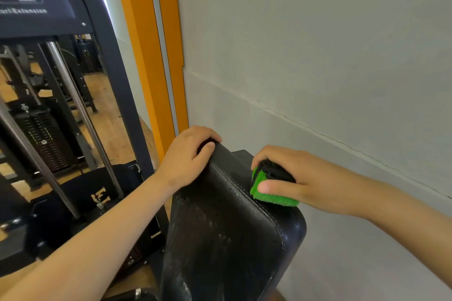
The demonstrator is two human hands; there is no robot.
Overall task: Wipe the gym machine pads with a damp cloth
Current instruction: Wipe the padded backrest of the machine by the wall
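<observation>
Holding green cloth (271, 199) on pad (220, 227), right fingers (277, 188) clamped round it, left fingers (204, 134) gripping pad, label (30, 10) "Extension"

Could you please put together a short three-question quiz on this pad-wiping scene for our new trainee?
1. True or false: the right hand holds the green cloth against the top edge of the black pad.
2. Multiple choice: the left hand is A) hanging free, B) gripping the pad's upper corner, C) holding a spray bottle.
3. Fill in: to the left of the grey wall stands a frame coloured ______.

Key: 1 true; 2 B; 3 orange.
</observation>
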